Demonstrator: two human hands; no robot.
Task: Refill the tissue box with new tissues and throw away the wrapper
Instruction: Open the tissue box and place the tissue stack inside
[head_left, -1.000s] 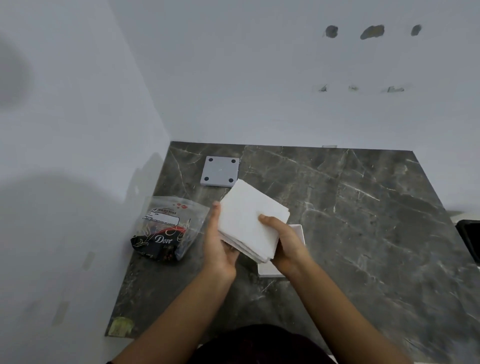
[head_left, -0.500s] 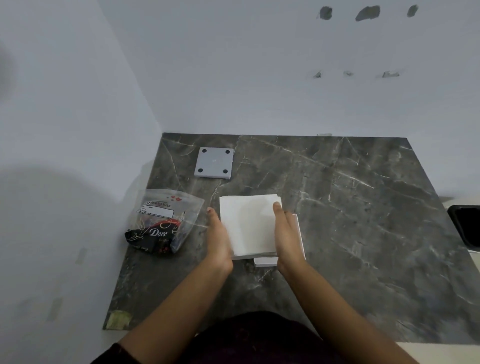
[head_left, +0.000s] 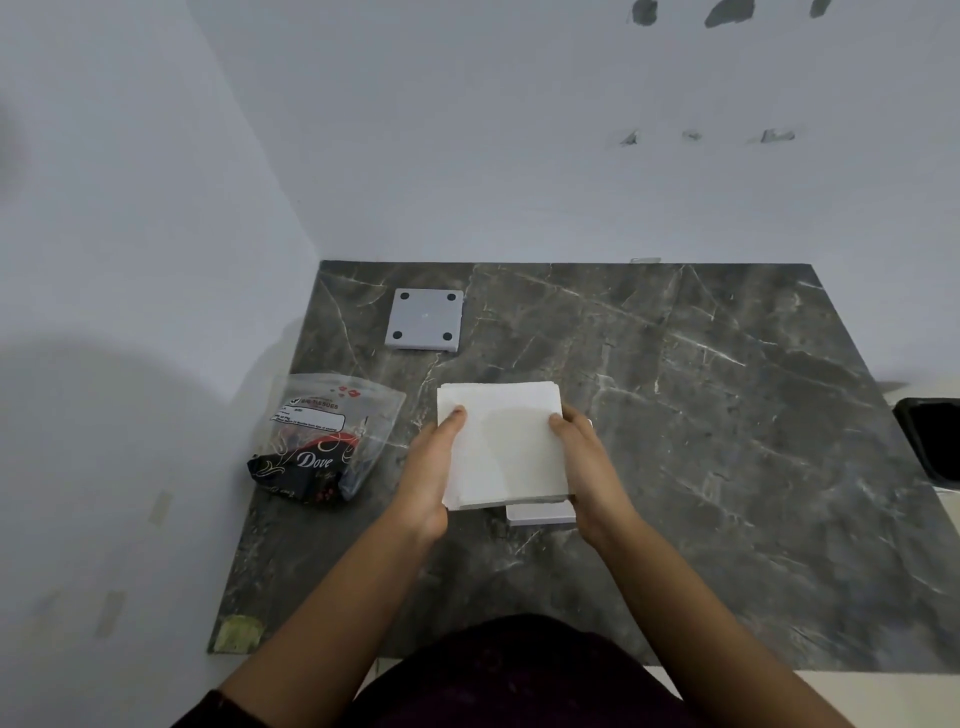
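A square stack of white tissues (head_left: 504, 444) is held flat between both hands over the dark marble table (head_left: 701, 441). My left hand (head_left: 431, 478) grips its left edge and my right hand (head_left: 587, 467) grips its right edge. Under the stack sits the white tissue box (head_left: 540, 513), mostly hidden, with only its near edge showing. The emptied plastic tissue wrapper (head_left: 322, 439), clear at the top and dark with "Dove" printed below, lies on the table to the left of my left hand. The box's grey square base plate (head_left: 425, 319) with black corner feet lies farther back.
White walls close the table in at the left and back. A black bin (head_left: 935, 441) stands off the table's right edge. A greenish patch (head_left: 239, 633) marks the near left corner.
The tissue stack was tilted and held higher; it has been turned square and lowered flat over the box, both hands moving to its sides.
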